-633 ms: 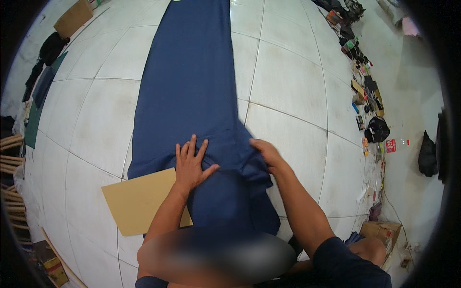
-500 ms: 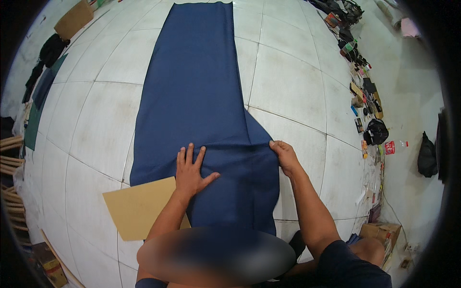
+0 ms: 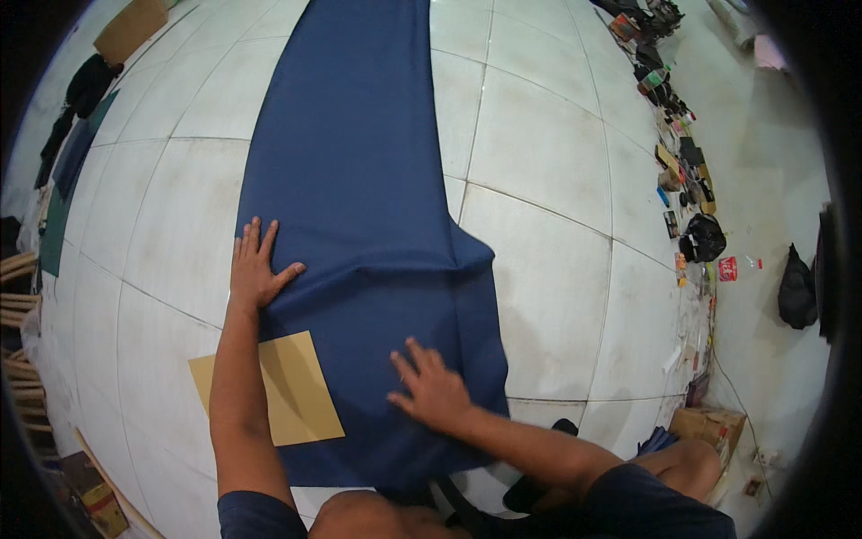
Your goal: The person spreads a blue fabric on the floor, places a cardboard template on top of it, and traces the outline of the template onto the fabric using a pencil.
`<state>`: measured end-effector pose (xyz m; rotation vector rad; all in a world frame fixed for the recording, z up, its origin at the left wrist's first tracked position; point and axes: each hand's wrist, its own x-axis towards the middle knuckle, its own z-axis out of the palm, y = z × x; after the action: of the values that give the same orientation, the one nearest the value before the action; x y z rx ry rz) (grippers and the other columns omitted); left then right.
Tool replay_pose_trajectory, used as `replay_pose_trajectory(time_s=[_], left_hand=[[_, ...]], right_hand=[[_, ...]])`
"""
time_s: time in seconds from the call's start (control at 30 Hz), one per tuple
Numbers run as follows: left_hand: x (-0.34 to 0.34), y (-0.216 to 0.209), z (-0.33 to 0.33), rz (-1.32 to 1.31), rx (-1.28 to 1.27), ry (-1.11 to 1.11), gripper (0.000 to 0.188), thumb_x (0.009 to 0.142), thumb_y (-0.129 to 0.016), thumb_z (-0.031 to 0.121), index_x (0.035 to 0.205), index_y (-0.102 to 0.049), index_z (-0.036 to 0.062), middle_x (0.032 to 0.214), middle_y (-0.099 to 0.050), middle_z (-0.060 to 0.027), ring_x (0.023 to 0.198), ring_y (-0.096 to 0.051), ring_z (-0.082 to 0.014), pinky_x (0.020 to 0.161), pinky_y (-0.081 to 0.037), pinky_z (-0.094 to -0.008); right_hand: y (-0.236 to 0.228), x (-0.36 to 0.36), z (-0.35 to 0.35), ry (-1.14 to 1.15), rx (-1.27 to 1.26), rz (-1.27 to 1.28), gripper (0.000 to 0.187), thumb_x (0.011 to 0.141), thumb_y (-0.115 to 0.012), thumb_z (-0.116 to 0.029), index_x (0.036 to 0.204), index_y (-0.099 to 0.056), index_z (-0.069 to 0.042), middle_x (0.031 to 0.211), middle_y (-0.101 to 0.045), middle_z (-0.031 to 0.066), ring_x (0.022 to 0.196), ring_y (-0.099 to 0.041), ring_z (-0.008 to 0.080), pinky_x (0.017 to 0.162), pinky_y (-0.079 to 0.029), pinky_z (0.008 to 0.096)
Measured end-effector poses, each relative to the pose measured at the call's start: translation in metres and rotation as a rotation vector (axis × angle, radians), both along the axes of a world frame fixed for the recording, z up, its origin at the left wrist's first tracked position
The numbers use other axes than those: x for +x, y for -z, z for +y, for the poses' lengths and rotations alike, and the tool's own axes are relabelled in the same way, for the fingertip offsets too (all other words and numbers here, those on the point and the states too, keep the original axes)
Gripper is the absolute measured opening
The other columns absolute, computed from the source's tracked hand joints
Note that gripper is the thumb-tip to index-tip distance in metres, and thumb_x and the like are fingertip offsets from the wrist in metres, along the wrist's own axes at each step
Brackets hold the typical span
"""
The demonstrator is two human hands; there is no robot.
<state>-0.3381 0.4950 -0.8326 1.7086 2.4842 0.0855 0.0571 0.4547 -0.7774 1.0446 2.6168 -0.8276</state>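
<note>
A long dark blue sheet of cloth (image 3: 350,171) stretches across the tiled floor from my body to the far edge of the view. Raised wrinkles cross its middle, and a flap juts out at its right edge. My left hand (image 3: 259,268) rests with spread fingers on the sheet's left edge. Over the near part of the cloth, my right hand (image 3: 429,388) holds nothing, its fingers apart; whether it touches the surface I cannot tell. A tan rectangular board (image 3: 301,391) lies partly on the cloth, partly behind my left forearm.
White floor tiles (image 3: 548,117) surround the cloth. Along the right wall run small tools and clutter (image 3: 687,180), a black bag (image 3: 705,238) and a cardboard box (image 3: 709,427). Bundled wooden sticks (image 3: 22,305) and a green-and-blue sheet (image 3: 67,207) lie at left.
My right hand has let go of the cloth's right edge and come in over its near part. My left hand has slid left to the edge. The cloth's near end now spreads farther left.
</note>
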Motion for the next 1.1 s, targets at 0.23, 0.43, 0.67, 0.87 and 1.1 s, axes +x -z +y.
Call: replay_pose_trajectory(time_s=[0.23, 0.43, 0.67, 0.87, 1.1], left_hand=[[-0.003, 0.01, -0.074, 0.083, 0.061, -0.454, 0.102, 0.091, -0.051, 0.078, 0.162, -0.029, 0.0082, 0.167, -0.025, -0.0254, 0.154, -0.025, -0.0426, 0.123, -0.023, -0.0537], [0.13, -0.032, -0.085, 0.022, -0.18, -0.656, 0.1, 0.094, -0.043, 0.078, 0.159, -0.034, 0.0032, 0.16, -0.031, -0.0325, 0.147, -0.035, -0.0456, 0.119, -0.03, -0.0545], [0.04, -0.036, -0.117, -0.426, 0.301, -0.389, 0.069, 0.092, -0.071, 0.045, 0.145, -0.054, 0.0036, 0.146, -0.051, -0.0243, 0.136, -0.048, -0.0446, 0.11, -0.043, -0.0513], [-0.075, -0.032, -0.137, -0.012, -0.154, -0.424, 0.106, 0.077, -0.072, 0.075, 0.162, -0.033, 0.0252, 0.17, -0.019, -0.0205, 0.157, -0.014, -0.0427, 0.125, -0.012, -0.0606], [-0.069, -0.017, -0.133, -0.046, -0.081, -0.479, 0.108, 0.077, -0.066, 0.081, 0.164, -0.028, 0.0276, 0.171, -0.015, -0.0201, 0.158, -0.012, -0.0416, 0.124, -0.008, -0.0641]], right_hand=[[-0.002, -0.061, 0.181, -0.212, 0.071, -0.171, 0.078, 0.087, -0.064, -0.062, 0.149, -0.052, -0.016, 0.148, -0.052, 0.0242, 0.131, -0.057, 0.0387, 0.105, -0.05, 0.05], [-0.032, -0.096, 0.285, -0.26, 0.313, -0.527, 0.075, 0.091, -0.055, -0.069, 0.131, -0.07, -0.008, 0.14, -0.063, 0.0188, 0.134, -0.055, 0.0397, 0.109, -0.047, 0.0472], [-0.049, -0.022, 0.193, 0.176, 0.379, 0.05, 0.036, 0.094, -0.07, -0.031, 0.119, -0.063, -0.006, 0.118, -0.061, 0.0188, 0.109, -0.064, 0.0359, 0.09, -0.054, 0.0496], [-0.038, -0.004, -0.053, 0.159, -0.257, -0.084, 0.059, 0.083, -0.08, -0.052, 0.111, -0.064, -0.002, 0.111, -0.063, 0.0165, 0.106, -0.064, 0.0322, 0.085, -0.054, 0.0464], [0.004, -0.029, -0.107, 0.212, -0.137, 0.244, 0.026, 0.084, -0.077, -0.025, 0.097, -0.061, -0.008, 0.103, -0.061, 0.0125, 0.104, -0.062, 0.0332, 0.078, -0.054, 0.0509]])
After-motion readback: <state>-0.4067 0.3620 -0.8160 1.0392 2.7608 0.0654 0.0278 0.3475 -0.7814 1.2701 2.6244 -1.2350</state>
